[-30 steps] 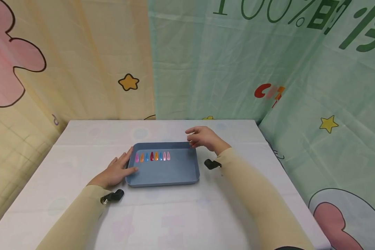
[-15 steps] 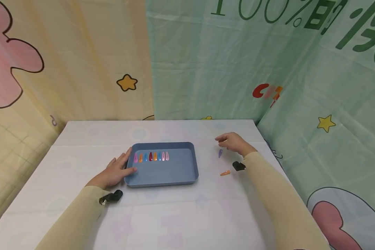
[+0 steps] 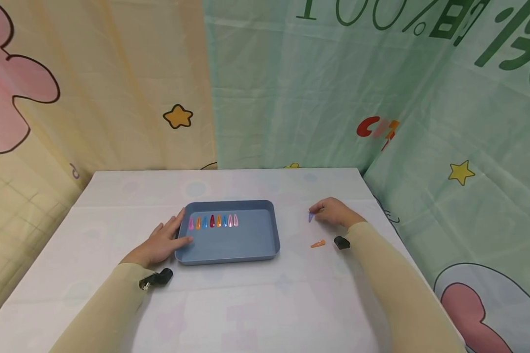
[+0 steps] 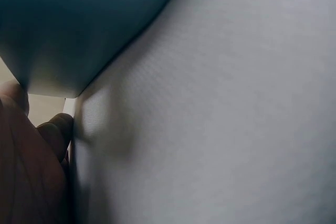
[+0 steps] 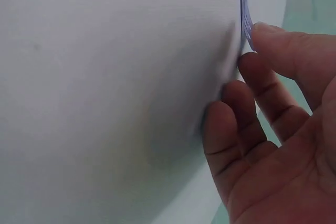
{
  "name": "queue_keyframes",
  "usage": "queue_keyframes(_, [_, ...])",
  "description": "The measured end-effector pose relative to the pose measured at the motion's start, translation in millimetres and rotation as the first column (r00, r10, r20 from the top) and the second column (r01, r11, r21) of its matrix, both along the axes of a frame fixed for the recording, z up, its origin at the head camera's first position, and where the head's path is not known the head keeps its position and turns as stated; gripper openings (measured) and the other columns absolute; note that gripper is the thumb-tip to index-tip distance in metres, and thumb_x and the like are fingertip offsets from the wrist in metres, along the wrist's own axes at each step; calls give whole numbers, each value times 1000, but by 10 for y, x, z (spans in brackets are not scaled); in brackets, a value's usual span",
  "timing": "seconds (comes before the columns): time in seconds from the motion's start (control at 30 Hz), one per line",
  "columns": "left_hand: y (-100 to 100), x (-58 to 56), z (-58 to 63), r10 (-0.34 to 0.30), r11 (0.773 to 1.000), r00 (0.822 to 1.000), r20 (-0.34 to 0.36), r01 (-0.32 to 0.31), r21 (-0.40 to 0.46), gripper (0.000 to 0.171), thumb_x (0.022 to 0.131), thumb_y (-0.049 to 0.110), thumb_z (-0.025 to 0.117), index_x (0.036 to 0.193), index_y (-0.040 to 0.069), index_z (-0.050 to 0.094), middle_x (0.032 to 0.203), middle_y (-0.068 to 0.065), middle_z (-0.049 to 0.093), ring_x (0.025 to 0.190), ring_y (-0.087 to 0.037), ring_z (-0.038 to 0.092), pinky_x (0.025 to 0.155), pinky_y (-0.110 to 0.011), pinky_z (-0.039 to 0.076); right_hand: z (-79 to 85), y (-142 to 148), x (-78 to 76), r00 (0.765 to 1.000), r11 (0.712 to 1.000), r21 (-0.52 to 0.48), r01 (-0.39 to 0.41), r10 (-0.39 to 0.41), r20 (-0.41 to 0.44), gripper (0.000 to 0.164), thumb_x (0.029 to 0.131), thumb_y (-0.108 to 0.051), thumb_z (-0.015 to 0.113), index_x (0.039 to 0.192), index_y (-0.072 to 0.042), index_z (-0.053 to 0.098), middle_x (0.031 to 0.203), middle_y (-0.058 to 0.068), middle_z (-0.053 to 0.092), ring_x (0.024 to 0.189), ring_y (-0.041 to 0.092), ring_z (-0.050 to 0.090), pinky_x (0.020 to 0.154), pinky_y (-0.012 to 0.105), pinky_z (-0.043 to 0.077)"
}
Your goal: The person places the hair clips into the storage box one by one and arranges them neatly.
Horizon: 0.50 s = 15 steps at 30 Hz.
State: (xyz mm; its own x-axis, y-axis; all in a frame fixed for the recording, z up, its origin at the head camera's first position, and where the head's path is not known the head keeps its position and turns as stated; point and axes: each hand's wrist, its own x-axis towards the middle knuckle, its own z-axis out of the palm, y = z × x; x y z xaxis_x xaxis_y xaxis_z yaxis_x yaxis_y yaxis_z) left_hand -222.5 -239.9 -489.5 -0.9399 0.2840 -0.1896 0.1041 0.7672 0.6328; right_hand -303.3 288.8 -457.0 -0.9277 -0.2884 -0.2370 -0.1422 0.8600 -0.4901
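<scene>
A blue-grey tray [image 3: 229, 245] lies on the table, bearing a row of snap hair clips [image 3: 212, 221] in pink, orange, blue and red along its far left part. My left hand [image 3: 159, 242] rests against the tray's left side, fingers spread along the edge and thumb over the rim. To the right of the tray, my right hand [image 3: 333, 212] has its thumb and fingertips at one end of a purple hair clip [image 3: 311, 216]. In the right wrist view that clip [image 5: 244, 17] stands edge-on at the thumb tip, close to the tabletop.
An orange hair clip [image 3: 318, 243] lies on the white-covered table [image 3: 229, 314], nearer me than the right hand. Printed curtains [image 3: 287, 98] hang behind and beside the table. A small black device [image 3: 159, 278] sits at each wrist.
My right hand has moved from the tray's far right corner to the right, then lowered onto the purple hair clip and pinched it. The left hand has stayed at the tray.
</scene>
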Motion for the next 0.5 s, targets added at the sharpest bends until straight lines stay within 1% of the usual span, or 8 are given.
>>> queue_keyframes(0.1, [0, 1, 3, 4, 1000, 1000, 4, -4, 3, 102, 101, 55, 62, 171, 20, -4, 175, -26, 8, 162, -50, 0, 129, -66, -11, -26, -12, 7, 1000, 1000, 0, 6, -6, -15, 34, 98, -9, 68, 131, -4, 74, 136, 16, 71, 136, 40, 59, 116, 54, 47])
queue_keyframes(0.2, [3, 3, 4, 6, 1000, 1000, 8, -6, 3, 102, 101, 56, 62, 171, 21, -4, 175, -26, 8, 162, -50, -1, 129, -66, -11, -44, -37, 13, 999, 999, 30, 17, -16, -51, 31, 97, -9, 69, 127, -4, 75, 131, 15, 71, 131, 37, 61, 114, 53, 49])
queue_keyframes(0.37, [0, 2, -3, 9, 1000, 1000, 12, -9, 0, 102, 101, 57, 62, 171, 22, -4, 175, -26, 8, 162, -50, -1, 129, -67, -11, -57, -72, 23, 997, 998, 56, 41, -37, -64, 29, 98, -9, 69, 126, -7, 76, 131, 13, 72, 133, 37, 60, 118, 55, 47])
queue_keyframes(0.5, [-1, 3, -7, 9, 1000, 1000, 12, -9, 0, 102, 101, 57, 62, 171, 22, -4, 175, -26, 8, 162, -50, -1, 129, -67, -11, -67, -67, 38, 998, 997, 77, 15, -11, -56, 30, 97, -8, 70, 127, -6, 76, 134, 14, 72, 135, 38, 60, 118, 55, 47])
